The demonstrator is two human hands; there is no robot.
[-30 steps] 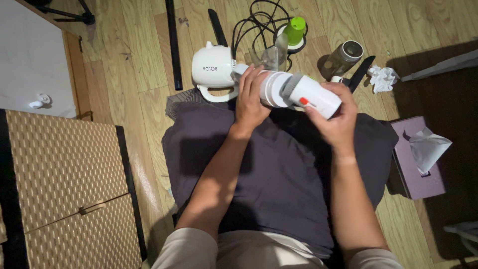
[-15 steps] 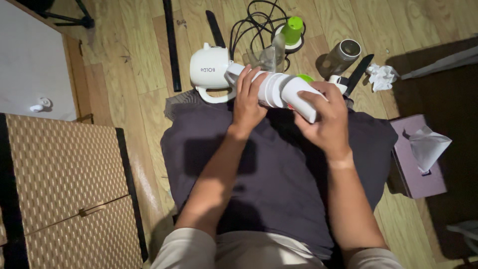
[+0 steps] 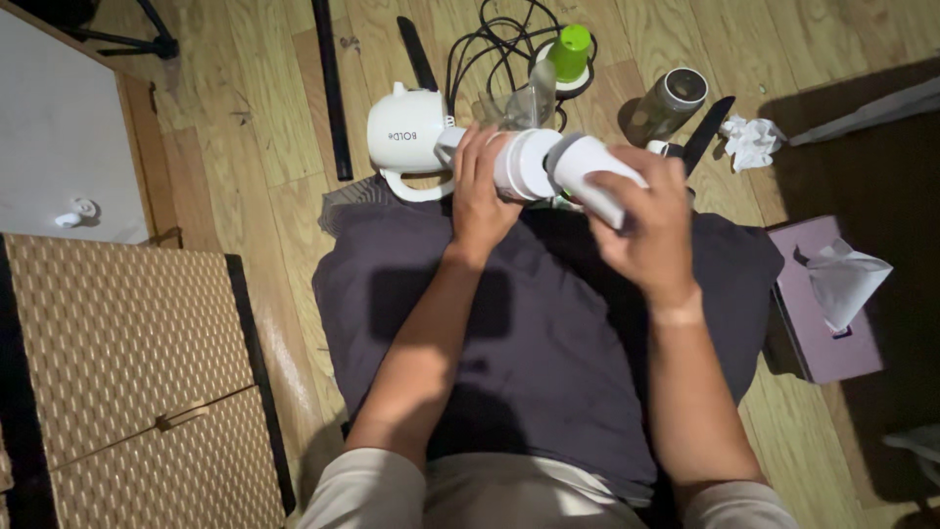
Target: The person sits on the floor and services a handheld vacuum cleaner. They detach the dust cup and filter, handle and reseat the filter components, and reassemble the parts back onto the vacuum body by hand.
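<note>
Spanning both hands (image 3: 568, 201): white cylinder (image 3: 548, 165)

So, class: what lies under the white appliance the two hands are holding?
Under the white appliance lies a dark grey cloth spread over the wooden floor. The left hand, right hand and forearms cover part of it.

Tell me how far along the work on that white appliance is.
Done: parts lie spread on the wooden floor, among them a white jug-shaped body, a green cap and a metal cylinder. In hand: left hand and right hand both grip the white cylindrical unit over the dark cloth. Left: those floor parts remain apart.
</note>
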